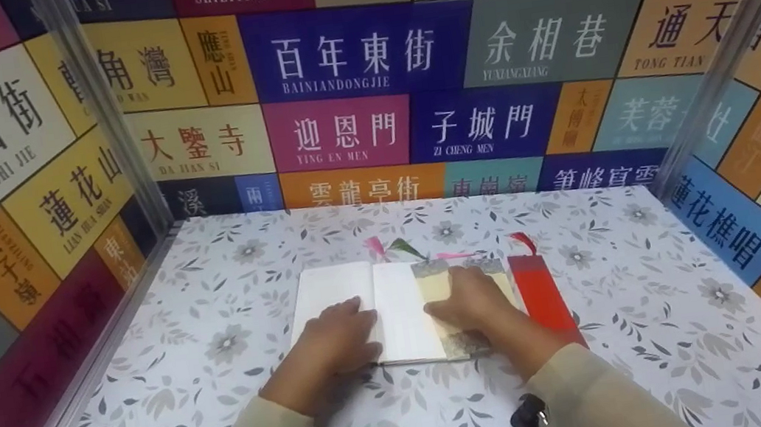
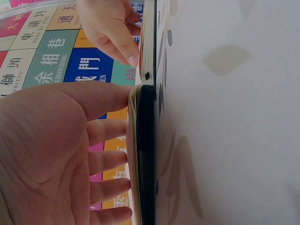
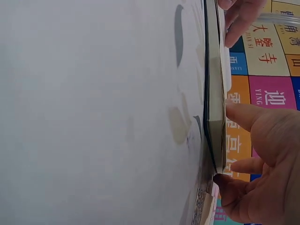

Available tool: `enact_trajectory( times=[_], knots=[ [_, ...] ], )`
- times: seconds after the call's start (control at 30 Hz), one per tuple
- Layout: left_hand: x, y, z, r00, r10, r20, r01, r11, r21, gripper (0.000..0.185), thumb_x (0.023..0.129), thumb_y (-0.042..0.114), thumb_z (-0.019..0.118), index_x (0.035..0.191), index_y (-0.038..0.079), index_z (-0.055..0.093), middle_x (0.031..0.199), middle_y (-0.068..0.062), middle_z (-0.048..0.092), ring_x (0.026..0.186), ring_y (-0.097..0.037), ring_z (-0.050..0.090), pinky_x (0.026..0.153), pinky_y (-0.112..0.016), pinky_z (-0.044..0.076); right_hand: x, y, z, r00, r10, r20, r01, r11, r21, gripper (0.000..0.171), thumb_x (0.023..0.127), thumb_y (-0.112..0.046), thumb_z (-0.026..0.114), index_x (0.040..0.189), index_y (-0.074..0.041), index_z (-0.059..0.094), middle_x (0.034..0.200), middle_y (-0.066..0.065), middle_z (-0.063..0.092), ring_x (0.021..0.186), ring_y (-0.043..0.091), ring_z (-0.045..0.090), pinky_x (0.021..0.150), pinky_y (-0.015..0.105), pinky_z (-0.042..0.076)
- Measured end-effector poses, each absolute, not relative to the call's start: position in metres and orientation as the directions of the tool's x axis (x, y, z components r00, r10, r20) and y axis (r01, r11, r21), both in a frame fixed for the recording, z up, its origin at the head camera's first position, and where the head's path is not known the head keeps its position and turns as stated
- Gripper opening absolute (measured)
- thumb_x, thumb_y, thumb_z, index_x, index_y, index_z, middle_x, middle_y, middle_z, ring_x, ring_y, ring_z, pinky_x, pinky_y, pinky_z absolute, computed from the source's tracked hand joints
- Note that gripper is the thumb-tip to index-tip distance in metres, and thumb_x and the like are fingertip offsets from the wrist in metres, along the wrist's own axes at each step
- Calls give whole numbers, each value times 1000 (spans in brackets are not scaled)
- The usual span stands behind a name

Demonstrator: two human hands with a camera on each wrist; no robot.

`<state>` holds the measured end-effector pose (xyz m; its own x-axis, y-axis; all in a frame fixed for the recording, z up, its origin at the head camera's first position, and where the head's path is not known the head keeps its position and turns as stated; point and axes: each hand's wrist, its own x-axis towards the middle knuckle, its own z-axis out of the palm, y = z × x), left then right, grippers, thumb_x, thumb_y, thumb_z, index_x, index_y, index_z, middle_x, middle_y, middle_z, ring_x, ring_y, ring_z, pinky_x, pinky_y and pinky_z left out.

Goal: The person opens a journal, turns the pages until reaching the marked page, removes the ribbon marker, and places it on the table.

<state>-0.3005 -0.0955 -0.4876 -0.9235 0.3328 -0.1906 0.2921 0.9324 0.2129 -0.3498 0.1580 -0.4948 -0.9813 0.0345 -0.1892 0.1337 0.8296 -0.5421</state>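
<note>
An open notebook with white pages lies on the table. My left hand rests on its left page; in the left wrist view the spread fingertips touch the page edges above the dark cover. On the right side lies a cream card with grey patterned ends, partly hidden by my right hand. In the right wrist view the thumb touches the top of the page block, and a fingertip is right at its corner.
A red bookmark with a red tassel lies right of the notebook, its lower end by my right forearm. Pink and green tassels show beyond the top edge. Sign-covered panels surround the flower-patterned table.
</note>
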Motion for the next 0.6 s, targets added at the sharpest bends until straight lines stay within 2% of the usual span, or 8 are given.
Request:
enact_trajectory(
  times=[0.07, 0.23, 0.33, 0.43, 0.6],
  knots=[
    [-300, -95, -487, -923, 333, -191, 291, 932, 217, 63, 101, 45, 67, 158, 20, 55, 173, -12, 40, 160, -41, 39, 127, -66, 36, -351, 161, -494, -979, 51, -196, 158, 800, -579, 79, 88, -39, 86, 149, -2, 54, 142, 16, 63, 122, 33, 60, 113, 46, 54],
    [-301, -95, -487, -923, 319, -217, 270, 936, 226, 65, 102, 46, 65, 161, 23, 50, 176, -10, 36, 162, -39, 35, 131, -64, 32, -357, 172, -489, -967, 77, -242, 220, 730, -648, 68, 99, -27, 74, 158, -6, 49, 158, 15, 56, 136, 33, 56, 123, 51, 47],
    [-301, -95, -487, -922, 316, -223, 267, 937, 224, 67, 102, 47, 65, 162, 24, 48, 176, -9, 34, 162, -39, 34, 131, -64, 31, -360, 178, -487, -962, 80, -260, 241, 695, -677, 55, 102, -21, 67, 154, -9, 53, 155, 14, 58, 136, 33, 56, 121, 50, 50],
    [-301, -95, -487, -922, 319, -221, 270, 937, 223, 66, 102, 47, 65, 162, 23, 49, 176, -10, 35, 162, -40, 35, 130, -64, 32, -360, 182, -487, -979, 52, -198, 175, 716, -675, 45, 101, -15, 63, 146, -6, 61, 147, 16, 64, 131, 34, 60, 117, 50, 52],
    [-301, -96, -487, -920, 323, -223, 277, 936, 217, 66, 103, 47, 65, 162, 23, 49, 176, -10, 35, 161, -39, 36, 130, -64, 33, -361, 186, -490, -987, 31, -156, 134, 685, -716, 41, 97, -6, 59, 138, -2, 67, 138, 20, 67, 127, 36, 61, 115, 50, 53]
  ],
)
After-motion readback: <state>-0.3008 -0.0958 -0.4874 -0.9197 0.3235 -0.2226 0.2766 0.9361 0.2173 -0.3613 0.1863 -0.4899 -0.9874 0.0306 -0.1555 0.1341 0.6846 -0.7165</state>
